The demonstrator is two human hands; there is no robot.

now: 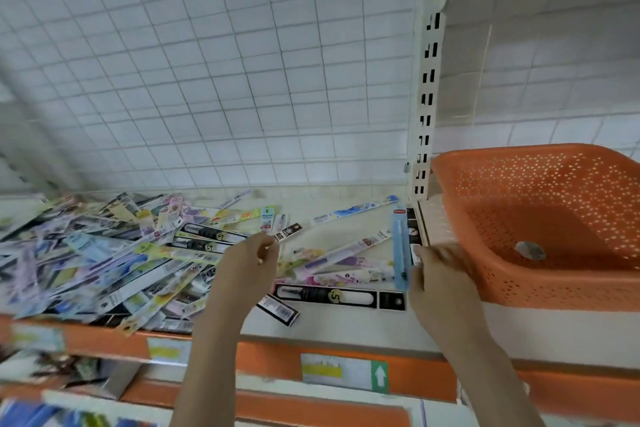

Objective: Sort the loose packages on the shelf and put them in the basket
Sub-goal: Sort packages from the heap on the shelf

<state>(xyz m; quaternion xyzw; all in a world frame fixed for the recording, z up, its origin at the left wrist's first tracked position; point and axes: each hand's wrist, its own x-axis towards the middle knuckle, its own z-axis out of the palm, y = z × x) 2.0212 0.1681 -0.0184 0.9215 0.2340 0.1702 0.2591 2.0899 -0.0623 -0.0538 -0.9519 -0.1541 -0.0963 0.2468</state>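
A big heap of long, flat packages [104, 253] covers the left of the white shelf [346, 326], and a few more lie loose in the middle. My left hand [247, 267] pinches the end of a thin black-and-white package [289, 231] that points up to the right. My right hand [438, 274] grips a light blue package [400, 250], held upright, with other packages behind it. The orange perforated basket [540, 218] stands on the shelf just right of my right hand. It looks empty apart from a round label on its floor.
A white wire grid [207, 62] backs the shelf. A slotted white upright post [427, 80] stands between the pile and the basket. Orange price rails with labels [343, 371] run along the front edge, with a lower shelf of goods at bottom left.
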